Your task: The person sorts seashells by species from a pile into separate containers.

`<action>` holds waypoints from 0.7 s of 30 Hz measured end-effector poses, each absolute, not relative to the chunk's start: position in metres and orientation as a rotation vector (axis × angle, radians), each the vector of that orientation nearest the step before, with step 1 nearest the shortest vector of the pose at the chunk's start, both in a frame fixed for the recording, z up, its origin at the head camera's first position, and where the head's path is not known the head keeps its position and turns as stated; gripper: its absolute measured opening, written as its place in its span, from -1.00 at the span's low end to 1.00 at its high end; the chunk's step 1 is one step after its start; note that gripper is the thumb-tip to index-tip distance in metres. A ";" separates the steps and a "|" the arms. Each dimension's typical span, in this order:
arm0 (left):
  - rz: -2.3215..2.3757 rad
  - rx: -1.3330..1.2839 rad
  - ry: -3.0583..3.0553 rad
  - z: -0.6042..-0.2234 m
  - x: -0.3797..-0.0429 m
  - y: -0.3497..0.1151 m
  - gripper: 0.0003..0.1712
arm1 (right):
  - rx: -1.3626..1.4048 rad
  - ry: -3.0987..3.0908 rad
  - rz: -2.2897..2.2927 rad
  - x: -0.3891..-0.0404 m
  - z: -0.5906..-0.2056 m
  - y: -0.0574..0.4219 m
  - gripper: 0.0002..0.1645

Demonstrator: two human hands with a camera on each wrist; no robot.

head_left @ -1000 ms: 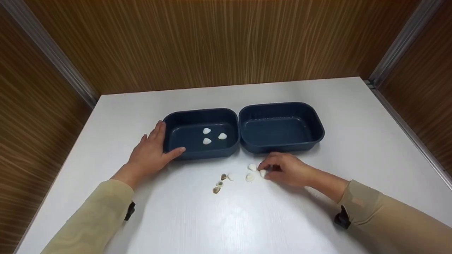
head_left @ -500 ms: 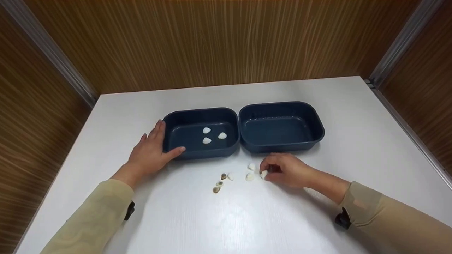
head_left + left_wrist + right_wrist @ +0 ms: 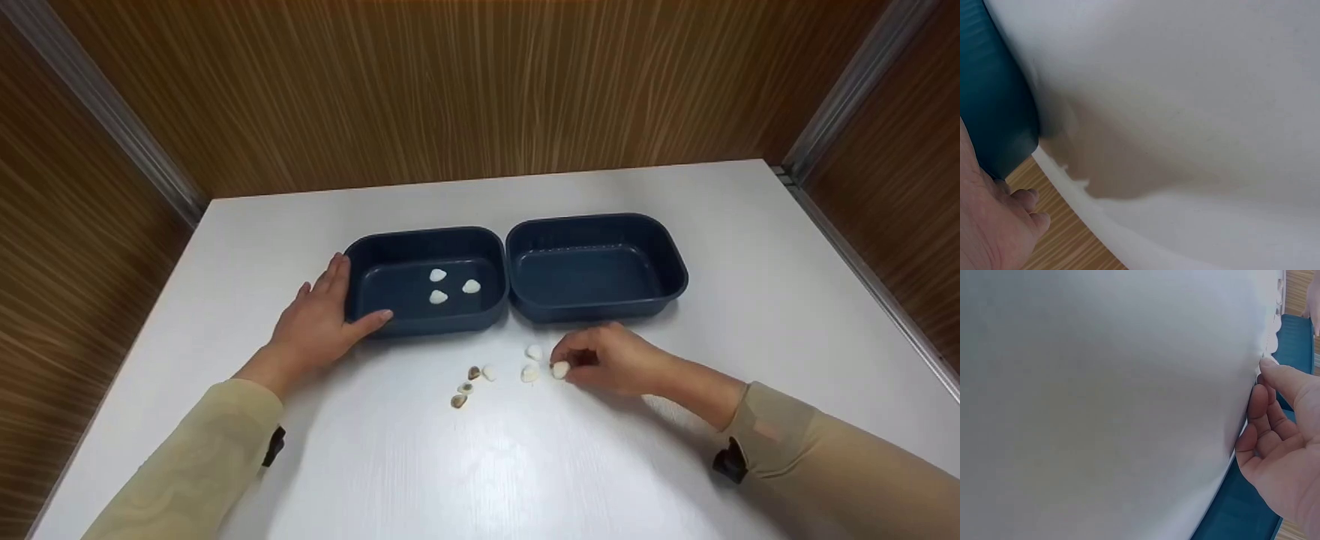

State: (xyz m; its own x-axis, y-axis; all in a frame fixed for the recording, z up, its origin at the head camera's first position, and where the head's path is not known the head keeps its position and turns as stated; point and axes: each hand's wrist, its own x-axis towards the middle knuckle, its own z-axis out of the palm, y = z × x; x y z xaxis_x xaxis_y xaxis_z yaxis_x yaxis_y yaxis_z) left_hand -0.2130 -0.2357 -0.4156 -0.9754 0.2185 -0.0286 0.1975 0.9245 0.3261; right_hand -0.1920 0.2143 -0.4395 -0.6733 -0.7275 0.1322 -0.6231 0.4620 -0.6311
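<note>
Left of centre, I see the left hand (image 3: 311, 330), thumb spread wide; right of centre, the right hand (image 3: 616, 361) pinches.

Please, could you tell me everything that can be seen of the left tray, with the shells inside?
The left tray is dark blue, rectangular with rounded corners, and looks like plastic. It stands upright on the white table, open at the top, close beside the other tray. Three white shells lie on its floor. The left hand touches its outer end, thumb at the near side.
</note>
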 end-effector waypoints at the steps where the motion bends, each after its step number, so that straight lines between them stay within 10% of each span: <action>1: 0.501 0.325 3.019 -0.415 -0.213 -0.236 0.40 | -1.192 2.551 -0.995 -0.192 -0.439 0.214 -0.79; 21: 0.500 0.348 3.033 -0.417 -0.213 -0.237 0.36 | -1.232 2.585 -1.233 -0.204 -0.377 0.174 -0.76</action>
State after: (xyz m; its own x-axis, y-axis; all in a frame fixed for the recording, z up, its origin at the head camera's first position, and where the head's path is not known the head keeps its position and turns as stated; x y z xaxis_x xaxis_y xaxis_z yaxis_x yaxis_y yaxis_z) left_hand -0.2129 -0.2366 -0.4170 -0.9735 0.2284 -0.0107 0.2129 0.9226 0.3218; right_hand -0.2036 0.1740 -0.3774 -0.6873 -0.6647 0.2930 -0.6460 0.3749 -0.6649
